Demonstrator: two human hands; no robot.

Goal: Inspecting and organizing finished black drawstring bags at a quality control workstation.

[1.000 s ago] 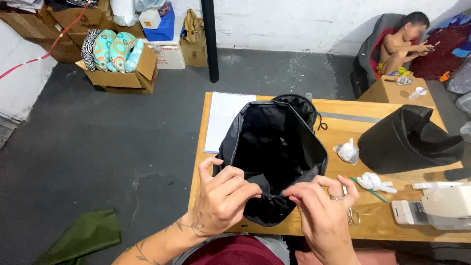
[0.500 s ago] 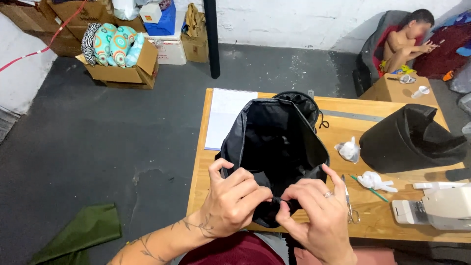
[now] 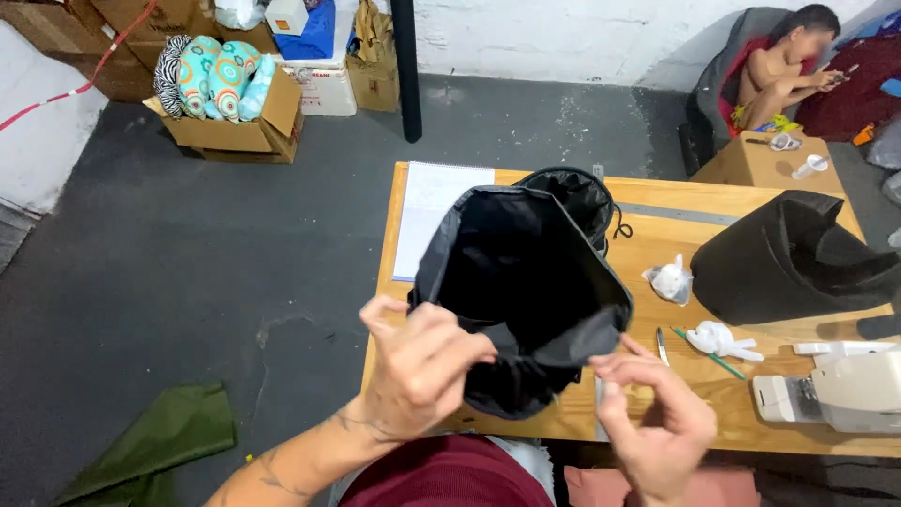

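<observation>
A black fabric bag point(image 3: 526, 272) is lifted above the wooden table point(image 3: 657, 239), its mouth open toward me. My left hand point(image 3: 418, 371) pinches the bag's near rim, with the fabric bunched under the fingers. My right hand point(image 3: 657, 422) is beside the rim's right corner, fingertips pinched together; whether it holds a thread or the fabric's edge is hidden by blur. The bag's far end point(image 3: 572, 192) rests on the table.
A white paper sheet point(image 3: 432, 211), a second black fabric piece point(image 3: 788, 258), white scraps point(image 3: 718, 338), a green pencil point(image 3: 709, 355) and a white sewing machine point(image 3: 840, 390) lie on the table. Cardboard boxes point(image 3: 235, 127), green cloth point(image 3: 155, 441) on the floor. A person point(image 3: 779, 66) sits far right.
I have raised the bag's near rim off the table and opened it toward me. My left hand shifted left with the rim; my right hand dropped lower right.
</observation>
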